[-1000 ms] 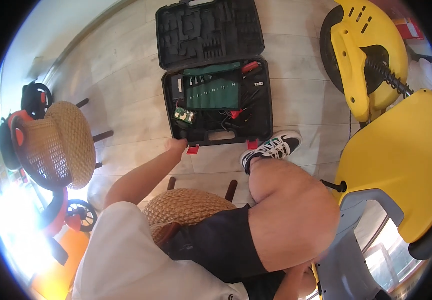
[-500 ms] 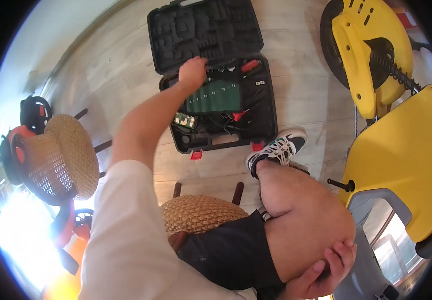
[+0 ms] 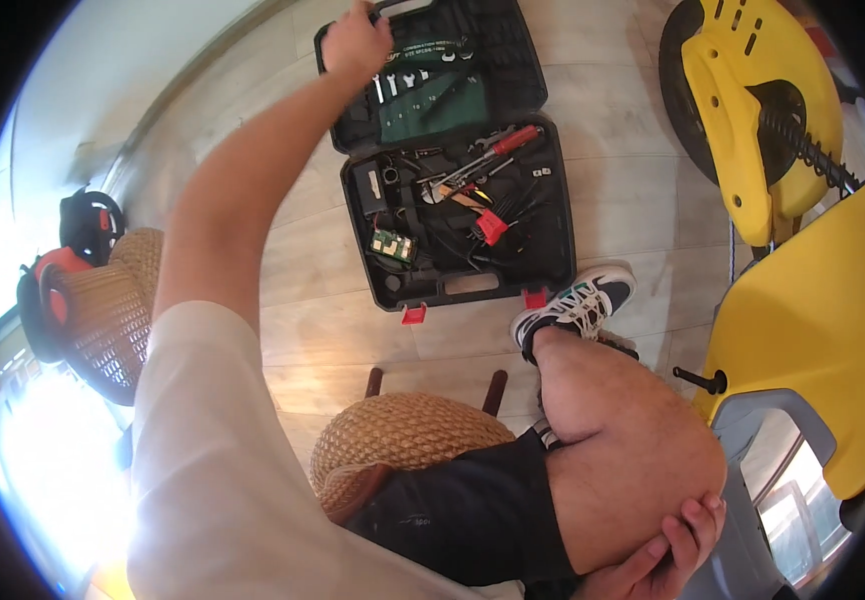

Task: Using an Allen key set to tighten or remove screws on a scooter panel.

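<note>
My left hand (image 3: 358, 42) is closed at the upper left corner of a green roll-up wrench pouch (image 3: 433, 108), its fingertips partly hidden. The pouch lies over the raised lid of a black tool case (image 3: 451, 304), with several combination wrenches (image 3: 403, 82) showing in its slots. In the case's lower half are a red-handled screwdriver (image 3: 515, 140), an adjustable wrench (image 3: 431, 192), a red plastic holder (image 3: 491, 227), a green circuit board (image 3: 393, 244) and dark cables. My right hand (image 3: 668, 550) rests on my bent right leg near the knee, holding nothing, fingers curved and apart.
A yellow machine (image 3: 803, 320) with a coil spring stands along the right side. Below the case is a woven stool (image 3: 413, 430), and another woven seat (image 3: 113, 320) is at the left. My shoe (image 3: 583, 305) sits beside the case's lower right corner.
My left hand has moved up from the case's lower half to the lid. The wrench pouch has gone with it, uncovering the tools beneath. My right hand stays on the leg.
</note>
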{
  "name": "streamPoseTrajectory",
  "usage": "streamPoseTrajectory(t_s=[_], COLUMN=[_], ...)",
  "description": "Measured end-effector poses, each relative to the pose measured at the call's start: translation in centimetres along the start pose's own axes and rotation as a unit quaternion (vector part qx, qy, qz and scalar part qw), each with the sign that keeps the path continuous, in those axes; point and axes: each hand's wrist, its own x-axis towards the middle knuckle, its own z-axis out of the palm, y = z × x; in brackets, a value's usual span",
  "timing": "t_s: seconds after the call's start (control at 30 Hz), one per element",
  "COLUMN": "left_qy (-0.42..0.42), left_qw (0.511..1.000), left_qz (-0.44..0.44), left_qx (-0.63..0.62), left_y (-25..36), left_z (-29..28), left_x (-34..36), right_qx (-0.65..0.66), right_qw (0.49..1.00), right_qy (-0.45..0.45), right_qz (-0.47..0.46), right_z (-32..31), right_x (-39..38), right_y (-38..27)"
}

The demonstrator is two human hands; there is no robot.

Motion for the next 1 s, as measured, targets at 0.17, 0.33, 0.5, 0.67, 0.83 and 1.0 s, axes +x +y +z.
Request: streamPoseTrajectory(t_s=[0.17,0.33,0.5,0.67,0.83,1.0], left_qy=[-0.111,-0.192,-0.269,-0.244,-0.243,-0.228], left_qw=[0.978,0.970,0.955,0.962,0.951,0.961], left_qz=[-0.035,-0.010,-0.041,-0.036,-0.097,-0.071], left_qx=[-0.172,-0.148,-0.120,-0.116,-0.165,-0.139], left_y=[2.9,5.9,9.7,9.8,8.7,8.3], left_z=[4.0,6.2,4.2,3.3,3.4,3.0], left_x=[-10.4,-23.0,-31.5,-32.6,-31.6,-33.5], right_qx=[0.010,-0.004,-0.032,-0.038,-0.006,0.003], right_qw=[1.000,1.000,0.999,0.999,0.996,0.994], right_qy=[0.003,-0.020,-0.020,-0.001,0.089,0.111], right_qz=[0.006,0.003,0.034,0.037,0.021,0.006], right_z=[0.1,-0.6,-1.0,-0.5,0.5,0.9], right_x=[0.1,-0.4,-1.0,-1.6,-1.6,-1.6], right_y=[0.2,0.2,0.1,0.3,0.8,1.1])
